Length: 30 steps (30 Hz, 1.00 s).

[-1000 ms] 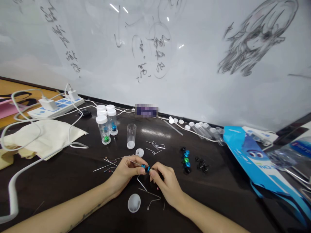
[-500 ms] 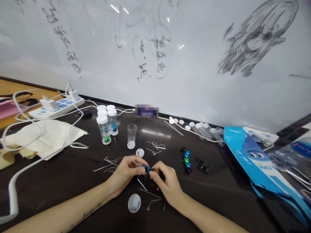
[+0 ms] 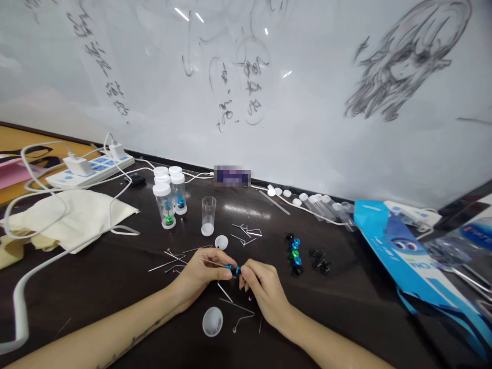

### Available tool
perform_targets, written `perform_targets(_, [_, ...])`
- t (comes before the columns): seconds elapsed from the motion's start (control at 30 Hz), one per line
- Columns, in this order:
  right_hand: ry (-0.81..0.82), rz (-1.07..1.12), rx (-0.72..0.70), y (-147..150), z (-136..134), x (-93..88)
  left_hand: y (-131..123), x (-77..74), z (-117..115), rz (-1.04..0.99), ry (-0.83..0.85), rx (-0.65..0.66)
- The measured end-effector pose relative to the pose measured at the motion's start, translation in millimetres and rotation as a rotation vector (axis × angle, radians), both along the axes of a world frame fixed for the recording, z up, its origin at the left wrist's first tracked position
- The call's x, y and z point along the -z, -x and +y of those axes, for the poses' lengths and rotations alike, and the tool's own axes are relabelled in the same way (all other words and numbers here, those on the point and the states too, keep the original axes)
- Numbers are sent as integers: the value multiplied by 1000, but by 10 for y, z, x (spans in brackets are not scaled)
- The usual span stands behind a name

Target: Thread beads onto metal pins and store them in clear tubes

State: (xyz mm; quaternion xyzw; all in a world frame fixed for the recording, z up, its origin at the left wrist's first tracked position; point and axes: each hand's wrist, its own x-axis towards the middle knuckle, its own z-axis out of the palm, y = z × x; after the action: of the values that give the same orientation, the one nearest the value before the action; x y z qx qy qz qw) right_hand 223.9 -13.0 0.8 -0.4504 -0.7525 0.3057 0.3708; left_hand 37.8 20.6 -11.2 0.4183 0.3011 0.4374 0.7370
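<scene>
My left hand (image 3: 211, 265) is closed in a pinch, with thin metal rods running out from its fingers. Between the fingertips of both hands sits a small blue-and-black part (image 3: 232, 268), partly hidden. From the other side, my right hand (image 3: 263, 287) pinches its right end. Just below lie a bent metal wire (image 3: 242, 307) and a round translucent cup (image 3: 212, 322). Several thin metal pins (image 3: 171, 260) are scattered beside my left wrist. A white disc (image 3: 221, 242) rests behind my left hand.
Behind stand an open clear tube (image 3: 208, 212) and several capped tubes (image 3: 163, 205). Blue, green and black parts (image 3: 295, 254) and black pieces (image 3: 320, 261) lie to the right, before a blue bag (image 3: 392, 251). A power strip (image 3: 92, 171) with white cables and a pale cloth (image 3: 73, 218) occupy the left.
My right fingers have shifted and closed at the blue-and-black part's right end. The part has turned slightly and moved a little right; my left hand stays nearly in place.
</scene>
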Motion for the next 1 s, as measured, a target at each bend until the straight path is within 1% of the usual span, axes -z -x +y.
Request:
perform_targets(0.17, [-29,50,40,9,15,12,-3,-33,1,-25,26,-37])
perform_targets(0.37, [-88,168,54,29,25,55,-7,-32,10,-53,33,-30])
perform_targets(0.47, [-91,168,57,32,22,53,-8,-29,11,-55,35,-26])
perform_targets(0.63, [-38,113,75,23,28,32,-1,-35,1,-55,39,-20])
perform_targets(0.8, [0,62,63,11,26,13,-4,-37,-6,-57,38,-24])
perform_targets(0.9, [-1,87,47,1,18,7,-6,-31,-3,-74,37,-40])
perform_targets(1.0, [-40,158,53,-11,3,10,-11,-32,4,-96,48,-59])
